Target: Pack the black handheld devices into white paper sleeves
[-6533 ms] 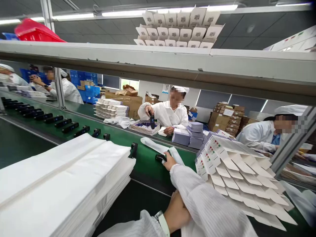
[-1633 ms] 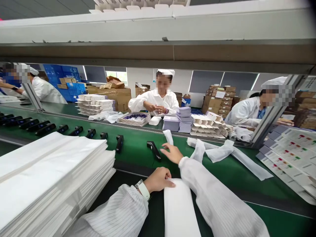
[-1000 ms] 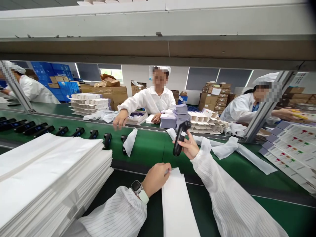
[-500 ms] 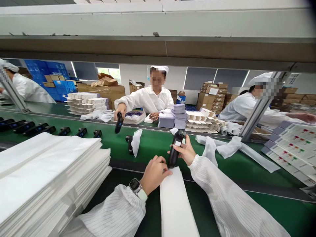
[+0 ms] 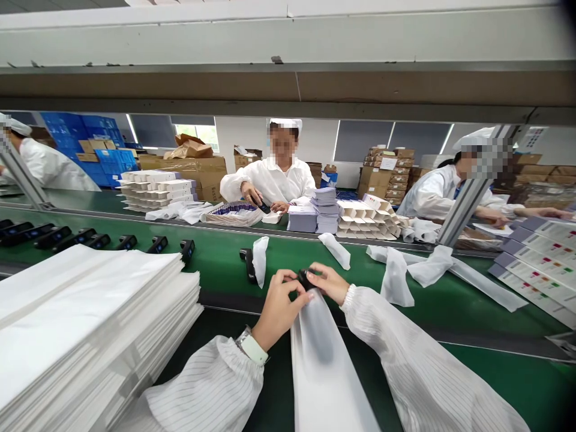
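A black handheld device (image 5: pixel 305 277) lies mostly inside a long white translucent sleeve (image 5: pixel 342 390), its dark body showing through. Only its top end sticks out of the sleeve mouth. My right hand (image 5: pixel 330 282) is closed on that end, thumb and fingers around it. My left hand (image 5: pixel 279 306) pinches the sleeve's mouth with thumb and fingers, close beside the device. The sleeve lies toward me, on top of other white sleeves as far as I can see.
Left of my arm is a tall stack of white sleeves (image 5: pixel 103 306). Black devices (image 5: pixel 58 237) line the green belt (image 5: pixel 216 264), with another partly sleeved device (image 5: pixel 252 264) nearer. Printed boxes (image 5: pixel 540 264) stand at right. A co-worker (image 5: pixel 279 180) sits opposite.
The black device has gone from above the sleeve mouth down into it, my right hand following. Items on the belt have shifted right. The co-worker opposite has drawn an outstretched arm back.
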A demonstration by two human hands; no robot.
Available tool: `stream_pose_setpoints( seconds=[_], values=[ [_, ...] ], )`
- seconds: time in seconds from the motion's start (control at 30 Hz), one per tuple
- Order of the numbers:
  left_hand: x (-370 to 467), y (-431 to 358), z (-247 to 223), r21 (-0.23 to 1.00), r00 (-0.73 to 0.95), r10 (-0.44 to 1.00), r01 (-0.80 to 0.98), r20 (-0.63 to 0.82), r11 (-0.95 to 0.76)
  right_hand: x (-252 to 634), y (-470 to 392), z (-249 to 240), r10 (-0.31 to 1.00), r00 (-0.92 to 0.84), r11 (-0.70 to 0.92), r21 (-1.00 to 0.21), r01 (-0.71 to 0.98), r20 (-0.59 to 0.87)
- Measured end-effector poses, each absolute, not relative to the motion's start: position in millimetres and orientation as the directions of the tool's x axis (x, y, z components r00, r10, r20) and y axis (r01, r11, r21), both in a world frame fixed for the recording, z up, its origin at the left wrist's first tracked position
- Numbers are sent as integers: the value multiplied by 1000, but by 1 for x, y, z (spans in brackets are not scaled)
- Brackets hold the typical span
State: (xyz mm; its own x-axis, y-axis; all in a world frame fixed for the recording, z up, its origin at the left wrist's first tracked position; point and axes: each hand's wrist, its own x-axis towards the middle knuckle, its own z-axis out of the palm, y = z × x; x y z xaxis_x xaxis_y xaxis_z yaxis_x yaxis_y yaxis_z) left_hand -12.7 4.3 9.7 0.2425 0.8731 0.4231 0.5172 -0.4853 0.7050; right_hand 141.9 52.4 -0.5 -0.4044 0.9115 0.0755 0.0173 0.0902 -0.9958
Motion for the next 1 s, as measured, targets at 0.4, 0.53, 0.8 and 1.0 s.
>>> stream_pose_setpoints(
  seconds=[0.4, 0.53, 0.8, 1.0],
  values=[
    [-21, 13, 10, 797, 293, 919, 469, 265, -380, 176, 65, 28, 982, -148, 159, -929, 335, 115],
    [-24, 16, -8, 777, 420, 900, 526, 115, -345, 218, 98, 28, 936, 160, 200, -847, 493, 315],
    [-18, 11, -17, 724, 486, 872, 584, 49, -367, 149, 95, 0, 858, -159, 432, -519, 738, 489],
    [-13, 12, -20, 711, 490, 867, 577, 92, -402, 58, 91, -11, 843, -372, 520, -409, 750, 389]
  ],
)
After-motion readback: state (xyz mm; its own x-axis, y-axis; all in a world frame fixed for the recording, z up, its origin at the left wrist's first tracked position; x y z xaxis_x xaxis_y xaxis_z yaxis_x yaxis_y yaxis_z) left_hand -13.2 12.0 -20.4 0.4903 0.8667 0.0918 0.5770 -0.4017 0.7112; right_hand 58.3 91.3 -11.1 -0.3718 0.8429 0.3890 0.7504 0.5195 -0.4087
